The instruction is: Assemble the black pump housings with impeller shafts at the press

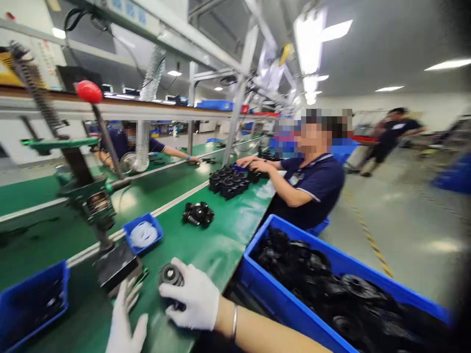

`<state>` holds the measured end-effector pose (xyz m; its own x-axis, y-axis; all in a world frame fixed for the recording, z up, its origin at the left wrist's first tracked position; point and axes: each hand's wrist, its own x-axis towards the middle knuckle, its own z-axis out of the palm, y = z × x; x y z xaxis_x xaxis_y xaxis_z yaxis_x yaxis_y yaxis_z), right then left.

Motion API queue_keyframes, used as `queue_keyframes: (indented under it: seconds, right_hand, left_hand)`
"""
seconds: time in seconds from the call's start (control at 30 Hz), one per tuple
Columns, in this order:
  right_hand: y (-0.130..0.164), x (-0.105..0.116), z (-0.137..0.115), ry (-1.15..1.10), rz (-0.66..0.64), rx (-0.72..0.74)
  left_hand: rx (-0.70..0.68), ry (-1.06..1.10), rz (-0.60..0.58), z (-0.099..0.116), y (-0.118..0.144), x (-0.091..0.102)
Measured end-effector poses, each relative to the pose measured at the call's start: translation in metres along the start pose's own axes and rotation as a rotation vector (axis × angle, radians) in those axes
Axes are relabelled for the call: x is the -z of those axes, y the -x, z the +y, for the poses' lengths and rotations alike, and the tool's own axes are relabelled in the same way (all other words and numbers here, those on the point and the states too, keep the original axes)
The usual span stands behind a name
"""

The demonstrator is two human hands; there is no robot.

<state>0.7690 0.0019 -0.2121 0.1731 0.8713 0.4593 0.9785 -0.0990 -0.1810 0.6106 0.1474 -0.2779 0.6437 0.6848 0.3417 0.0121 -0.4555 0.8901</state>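
Note:
My right hand [198,296], in a white glove, is closed round a dark round plastic part [171,275] with a pale centre, over the green bench top. My left hand [127,318], also gloved, has its fingers stretched out and thumb apart. Its fingertips are close to the black block [117,267] at the foot of a green hand press [79,176]; whether they touch it I cannot tell. Beyond my hands, a small blue tray [159,230] holds thin white rings. A cluster of black parts [198,214] lies farther along the bench.
At my right stands a large blue bin [253,264] full of black parts. Another blue bin [62,299] is at lower left. A co-worker [312,176] handles black parts beside a block of stacked ones [228,181]. The press lever has a red knob [89,92].

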Motion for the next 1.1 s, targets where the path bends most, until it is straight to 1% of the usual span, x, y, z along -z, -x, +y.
queue_keyframes:
  seconds: [0.07, 0.17, 0.2, 0.3, 0.43, 0.5, 0.57, 0.6, 0.67, 0.73, 0.77, 0.83, 0.87, 0.93, 0.97, 1.0, 1.1]
  right_hand:
    - [0.001, -0.004, -0.001, -0.045, 0.022, 0.003]
    - [0.003, -0.014, -0.001, -0.111, 0.104, 0.013]
    - [0.003, -0.018, -0.002, -0.125, 0.102, 0.023]
    - [0.001, -0.027, -0.007, -0.149, 0.038, 0.042]
    - [-0.004, -0.031, -0.024, -0.187, 0.069, 0.01]
    - [-0.003, -0.026, -0.032, -0.25, -0.028, 0.011]
    - [-0.001, -0.018, -0.034, -0.362, -0.155, -0.011]
    - [-0.001, -0.014, -0.032, -0.422, -0.176, -0.051]
    - [-0.006, -0.009, -0.026, -0.538, -0.124, -0.172]
    - [-0.016, -0.012, -0.021, -0.698, -0.058, -0.272]
    - [-0.023, -0.016, -0.02, -0.807, -0.058, -0.292]
    - [-0.035, -0.025, -0.02, -1.027, -0.109, -0.277]
    - [-0.039, -0.029, -0.021, -1.1, -0.137, -0.254]
    - [-0.041, -0.033, -0.017, -1.115, -0.154, -0.222]
    - [-0.039, -0.032, -0.012, -1.093, -0.127, -0.229]
    - [-0.037, -0.03, -0.007, -1.084, -0.059, -0.266]
    - [-0.034, -0.024, 0.008, -1.156, 0.267, -0.504]
  left_hand:
    - [0.031, -0.016, -0.032, -0.006, 0.004, 0.002]
    - [0.061, -0.054, -0.069, -0.007, 0.007, 0.005]
    - [0.053, -0.055, -0.067, -0.007, 0.008, 0.005]
    - [0.025, -0.016, -0.048, -0.003, 0.007, 0.006]
    - [0.049, 0.118, -0.04, 0.005, 0.007, 0.01]
    - [0.081, 0.198, -0.071, 0.012, 0.007, 0.014]
    - [0.097, 0.238, -0.126, 0.019, 0.007, 0.016]
    - [0.094, 0.242, -0.148, 0.022, 0.007, 0.016]
    - [0.068, 0.239, -0.17, 0.025, 0.007, 0.015]
    - [0.058, 0.235, -0.165, 0.027, 0.006, 0.014]
    - [0.071, 0.236, -0.164, 0.028, 0.005, 0.013]
    - [0.129, 0.249, -0.174, 0.032, 0.004, 0.011]
    - [0.164, 0.26, -0.173, 0.035, 0.003, 0.01]
    - [0.218, 0.28, -0.161, 0.04, 0.001, 0.009]
    - [0.231, 0.283, -0.154, 0.042, 0.0, 0.009]
    - [0.24, 0.28, -0.145, 0.044, -0.002, 0.008]
    - [0.264, 0.256, -0.117, 0.046, -0.007, 0.006]
